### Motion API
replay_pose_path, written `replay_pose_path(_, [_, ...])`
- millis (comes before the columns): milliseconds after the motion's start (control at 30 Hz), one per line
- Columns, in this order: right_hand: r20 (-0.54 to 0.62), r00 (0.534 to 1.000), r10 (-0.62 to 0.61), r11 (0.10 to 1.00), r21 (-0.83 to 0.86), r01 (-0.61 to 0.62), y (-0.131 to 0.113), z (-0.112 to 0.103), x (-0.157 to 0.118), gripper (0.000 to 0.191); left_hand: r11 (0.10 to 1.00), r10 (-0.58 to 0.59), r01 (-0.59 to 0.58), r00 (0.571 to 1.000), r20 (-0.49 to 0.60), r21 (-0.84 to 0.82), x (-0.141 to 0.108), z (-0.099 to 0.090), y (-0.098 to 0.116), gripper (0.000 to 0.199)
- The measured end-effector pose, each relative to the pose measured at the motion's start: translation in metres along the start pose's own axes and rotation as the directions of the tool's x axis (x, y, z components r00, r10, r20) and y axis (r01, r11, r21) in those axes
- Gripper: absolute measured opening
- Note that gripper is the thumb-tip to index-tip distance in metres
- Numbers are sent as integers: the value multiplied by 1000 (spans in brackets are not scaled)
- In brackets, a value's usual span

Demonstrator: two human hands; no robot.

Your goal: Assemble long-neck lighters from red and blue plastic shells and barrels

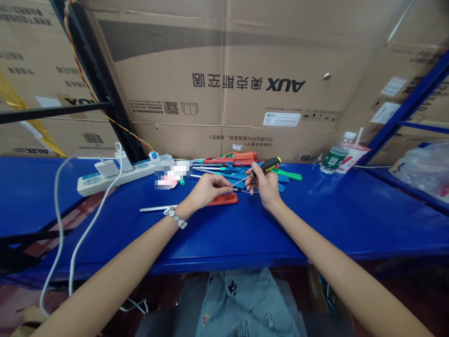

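My right hand (265, 185) is closed around a screwdriver (268, 164) with a black and yellow handle. Its thin shaft slants down and left to the fingertips of my left hand (209, 188), which are pinched together. Whatever small part they hold is too fine to make out; a thin wire runs between the two hands. Just below the left hand lies a red-handled tool (224, 200) with a long metal tube, resembling a stick lighter. Behind both hands is a pile of similar tools, including a red one (245, 157), a green one (293, 175) and several blue ones.
A white power strip (105, 180) with plugs and cables lies on the blue table (210, 238) at left. A water bottle (335, 157) and a cup (352, 158) stand at right. Large cardboard boxes (245, 47) rise behind. A plastic bag (426, 168) sits far right.
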State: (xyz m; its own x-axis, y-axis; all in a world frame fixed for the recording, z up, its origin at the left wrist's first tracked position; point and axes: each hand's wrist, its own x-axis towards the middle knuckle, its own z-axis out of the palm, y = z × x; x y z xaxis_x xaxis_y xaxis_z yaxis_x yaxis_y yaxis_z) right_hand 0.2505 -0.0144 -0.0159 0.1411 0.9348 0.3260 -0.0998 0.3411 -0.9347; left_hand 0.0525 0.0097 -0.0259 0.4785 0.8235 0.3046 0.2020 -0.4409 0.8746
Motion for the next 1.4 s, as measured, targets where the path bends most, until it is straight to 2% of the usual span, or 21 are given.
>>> replay_pose_path(133, [6, 999, -33, 999, -40, 33, -1, 0, -1, 59, 988, 54, -49, 998, -31, 149, -1, -3, 3, 16])
replay_pose_path(267, [31, 997, -74, 995, -65, 76, 0, 2, -3, 58, 945, 168, -163, 986, 5, 285, -5, -3, 10, 29])
replay_pose_path(467, [67, 988, -140, 985, -91, 146, 4, 3, -6, 55, 899, 179, -188, 982, 59, 396, -6, -2, 11, 28])
replay_pose_path(867, [97, 987, -129, 979, -147, 142, 5, 3, -7, 57, 884, 178, -184, 983, 53, 430, -6, -2, 8, 22])
replay_pose_path(1000, [75, 983, -168, 969, -170, 178, 3, 1, -8, 53, 897, 175, -168, 984, 20, 410, -6, 3, 11, 19])
replay_pose_path(1100, [101, 977, -190, 964, -167, 205, 0, 1, -10, 48, 917, 151, -144, 988, 11, 372, -7, 7, 13, 22])
replay_pose_path(1200, [135, 976, -171, 976, -112, 187, -2, 4, -11, 51, 929, 153, -155, 988, 32, 335, -7, 8, 13, 19])
replay_pose_path(1300, [119, 982, -146, 983, -90, 158, -4, 6, -10, 55, 934, 161, -169, 986, 49, 315, -7, 8, 13, 11])
replay_pose_path(1400, [103, 986, -134, 985, -97, 144, -4, 6, -8, 58, 939, 141, -154, 988, 64, 308, -7, 6, 12, 12])
